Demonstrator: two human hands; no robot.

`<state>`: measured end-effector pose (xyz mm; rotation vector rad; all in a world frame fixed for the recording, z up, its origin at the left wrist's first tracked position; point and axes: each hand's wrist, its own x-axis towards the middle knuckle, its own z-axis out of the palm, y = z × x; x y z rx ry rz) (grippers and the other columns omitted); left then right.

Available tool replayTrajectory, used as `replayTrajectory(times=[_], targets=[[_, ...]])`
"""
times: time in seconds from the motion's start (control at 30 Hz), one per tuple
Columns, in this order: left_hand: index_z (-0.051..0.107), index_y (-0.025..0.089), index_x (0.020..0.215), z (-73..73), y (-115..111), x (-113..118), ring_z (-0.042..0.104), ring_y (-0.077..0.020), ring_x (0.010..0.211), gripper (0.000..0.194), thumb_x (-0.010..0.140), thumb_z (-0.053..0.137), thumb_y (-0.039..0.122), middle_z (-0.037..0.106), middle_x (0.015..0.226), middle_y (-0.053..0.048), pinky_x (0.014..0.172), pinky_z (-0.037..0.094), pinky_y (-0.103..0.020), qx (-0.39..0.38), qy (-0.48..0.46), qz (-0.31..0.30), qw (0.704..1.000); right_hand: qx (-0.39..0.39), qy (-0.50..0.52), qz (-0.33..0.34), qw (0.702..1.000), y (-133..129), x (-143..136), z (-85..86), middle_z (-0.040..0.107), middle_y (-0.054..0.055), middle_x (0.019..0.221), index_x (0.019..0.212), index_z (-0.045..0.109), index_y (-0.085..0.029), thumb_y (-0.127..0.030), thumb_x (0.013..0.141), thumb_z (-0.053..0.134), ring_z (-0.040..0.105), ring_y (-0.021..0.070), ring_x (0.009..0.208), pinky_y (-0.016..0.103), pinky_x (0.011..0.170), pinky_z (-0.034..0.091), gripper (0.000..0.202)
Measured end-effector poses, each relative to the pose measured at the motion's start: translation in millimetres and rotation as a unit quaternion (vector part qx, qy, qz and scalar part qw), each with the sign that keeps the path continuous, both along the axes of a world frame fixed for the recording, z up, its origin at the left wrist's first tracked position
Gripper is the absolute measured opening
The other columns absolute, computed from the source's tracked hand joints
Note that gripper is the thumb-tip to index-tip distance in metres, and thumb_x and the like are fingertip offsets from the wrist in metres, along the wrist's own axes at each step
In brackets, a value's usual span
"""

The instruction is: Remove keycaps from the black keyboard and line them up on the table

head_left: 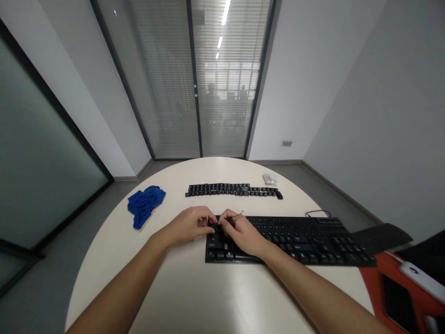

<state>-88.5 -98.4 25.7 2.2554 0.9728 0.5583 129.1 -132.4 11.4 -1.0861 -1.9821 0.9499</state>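
A black keyboard point(302, 241) lies on the round pale table point(194, 297), partly under my right arm. Over its upper left corner, my left hand point(193, 225) and my right hand point(239, 232) meet with their fingertips close together. The left thumb and fingers are bent toward each other, and the right fingers are pinched; whatever lies between them is too small and dark to make out. Beyond the keyboard, loose black keycaps point(219, 189) are lined up in rows.
A crumpled blue cloth point(146, 202) lies at the table's left. A small clear plastic bag point(270, 179) is at the back right. On a red surface point(375, 283) at the right are a dark phone point(399, 301) and a white power strip point(422, 280).
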Motion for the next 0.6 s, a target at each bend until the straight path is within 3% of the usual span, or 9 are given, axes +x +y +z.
replayTrajectory(times=[0.27,0.47,0.6], targets=[[0.072,0.023,0.094,2.2,-5.8,3.3,0.060,-0.0149,0.069,0.015,0.079,0.074,0.026,0.067,0.080,0.001,0.067,0.044,-0.025,0.076,0.083,-0.006,0.994,-0.010,-0.011,-0.054,0.998,2.7,-0.2,-3.3,0.059,-0.001,0.070,0.089,0.057,-0.019,-0.030,0.093,0.052,0.055,0.0142,0.064,0.024,0.060,0.039,0.012],[0.070,0.019,0.090,5.7,-2.4,-0.8,0.063,-0.0146,0.074,0.010,0.081,0.069,0.022,0.069,0.087,-0.002,0.070,0.049,-0.025,0.073,-0.003,0.000,0.997,-0.012,-0.029,-0.085,0.996,1.1,-1.0,-0.4,0.054,-0.004,0.059,0.086,0.056,-0.019,-0.028,0.090,0.053,0.051,0.0124,0.052,0.023,0.051,0.034,0.010],[0.070,0.019,0.092,-2.4,11.5,-13.8,0.066,-0.0175,0.083,0.013,0.084,0.066,0.029,0.070,0.096,-0.005,0.071,0.052,-0.026,0.053,-0.056,0.063,0.995,-0.016,-0.044,-0.096,0.994,0.0,-1.9,2.3,0.055,-0.005,0.059,0.088,0.058,-0.019,-0.027,0.087,0.056,0.051,0.0115,0.050,0.022,0.050,0.034,0.008]])
